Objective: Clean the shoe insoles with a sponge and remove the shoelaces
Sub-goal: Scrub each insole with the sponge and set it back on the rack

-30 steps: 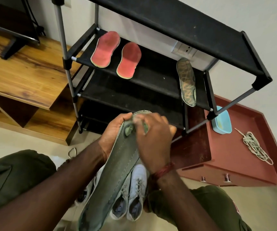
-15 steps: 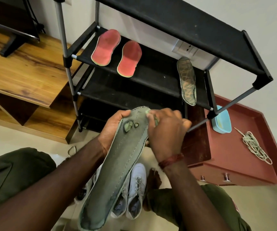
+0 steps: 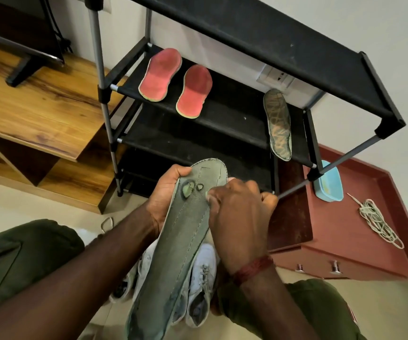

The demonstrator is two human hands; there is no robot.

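Note:
My left hand (image 3: pixel 165 192) grips the upper left edge of a long grey-green insole (image 3: pixel 181 241) with worn holes near its top. My right hand (image 3: pixel 239 217) is curled round a pale green sponge (image 3: pixel 208 194), mostly hidden under the fingers, and presses it on the insole's right edge. Two red insoles (image 3: pixel 160 76) (image 3: pixel 194 90) and a patterned dark insole (image 3: pixel 278 123) lie on the black rack's middle shelf. White shoes (image 3: pixel 201 283) stand on the floor below the insole. A bundle of removed shoelaces (image 3: pixel 377 222) lies on the red cabinet.
The black shoe rack (image 3: pixel 259 33) stands against the wall. A light blue basin (image 3: pixel 327 182) sits on the red cabinet (image 3: pixel 345 241) at right. A wooden TV stand (image 3: pixel 38 106) is at left. My knees in green trousers flank the shoes.
My right hand with the sponge has slid from the insole's top centre down and to the right edge, uncovering the worn holes. The insole stays in my left hand.

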